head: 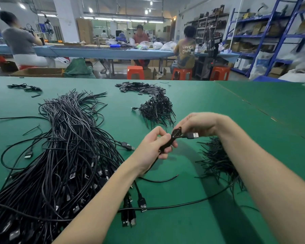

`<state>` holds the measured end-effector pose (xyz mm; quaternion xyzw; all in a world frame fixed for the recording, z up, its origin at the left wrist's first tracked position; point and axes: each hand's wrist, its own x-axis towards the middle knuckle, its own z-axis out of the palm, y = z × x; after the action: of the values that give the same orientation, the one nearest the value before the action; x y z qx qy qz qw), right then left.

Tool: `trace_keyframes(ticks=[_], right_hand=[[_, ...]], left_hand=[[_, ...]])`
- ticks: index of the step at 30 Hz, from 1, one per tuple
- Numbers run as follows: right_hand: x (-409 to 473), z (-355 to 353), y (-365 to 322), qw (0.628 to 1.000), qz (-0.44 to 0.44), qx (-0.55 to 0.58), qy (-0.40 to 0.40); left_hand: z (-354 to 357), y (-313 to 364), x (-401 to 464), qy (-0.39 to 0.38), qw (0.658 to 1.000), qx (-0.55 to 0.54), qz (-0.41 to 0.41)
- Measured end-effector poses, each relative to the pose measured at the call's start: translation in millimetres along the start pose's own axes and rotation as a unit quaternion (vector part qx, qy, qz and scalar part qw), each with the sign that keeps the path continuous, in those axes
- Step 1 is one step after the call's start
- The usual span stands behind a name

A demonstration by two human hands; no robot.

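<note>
head view: right of the cable heap [65, 147], above the tabletop [253, 106], the usb cable [194, 135] is clamped at its coil by the left hand [153, 147] and pinched by the right hand [197, 124]; the loops are best kept tight.

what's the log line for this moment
left hand: grips folded usb cable | right hand: pinches same cable near its plug | loose cable pile: on green table, left side | bundled cables: far side

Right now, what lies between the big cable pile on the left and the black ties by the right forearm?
Head view: green mat crossed by a loose cable; above it the left hand and right hand grip a coiled USB cable.
</note>
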<state>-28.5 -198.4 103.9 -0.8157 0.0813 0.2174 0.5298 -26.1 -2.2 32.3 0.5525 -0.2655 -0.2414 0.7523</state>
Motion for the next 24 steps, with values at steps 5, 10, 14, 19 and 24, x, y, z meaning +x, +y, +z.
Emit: trace_keyframes(ticks=[5,10,14,19,24], right_hand=[[-6,-1,-52,0.964,0.051,-0.251,0.066],[-1,35,-68,0.904,-0.042,-0.367,0.216],[-9,56,-47,0.892,-0.163,-0.315,0.281],[-15,78,-8,0.874,-0.246,-0.238,0.344],[-15,87,-3,0.89,-0.219,-0.159,0.366]], left_hand=[[0,-8,2,0.028,0.984,0.17,0.051],[-7,-11,5,0.151,0.97,0.177,0.069],[-15,-6,7,0.231,0.967,0.073,0.074],[-20,-9,5,0.303,0.915,0.232,0.136],[-15,-13,1,0.312,0.873,0.314,0.206]])
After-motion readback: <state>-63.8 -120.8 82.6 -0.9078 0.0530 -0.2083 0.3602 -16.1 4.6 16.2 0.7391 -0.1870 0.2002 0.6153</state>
